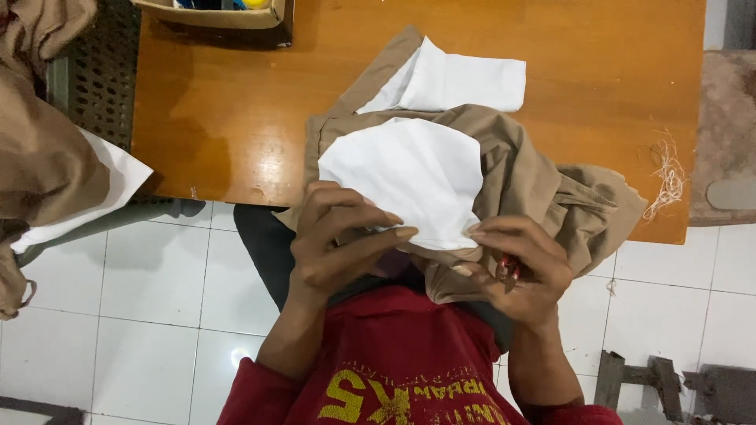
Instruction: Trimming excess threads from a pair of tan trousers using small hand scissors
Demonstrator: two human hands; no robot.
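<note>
Both hands pinch the lower edge of a white pocket lining [409, 177]: the left hand [335, 244] with a narrow grip on the cloth, the right hand [516, 267] also closed around a small red tool [508, 271]. The lining belongs to a khaki garment [543, 185] draped over the near edge of the orange tabletop [228, 110], loose threads [668, 177] well to the right

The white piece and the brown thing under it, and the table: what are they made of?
The white piece looks like thin woven cloth, matte and smooth, bending softly at its edge. The brown garment seems a heavier cloth, creased in folds. The table looks like varnished wood: orange, glossy, with reflections.
</note>
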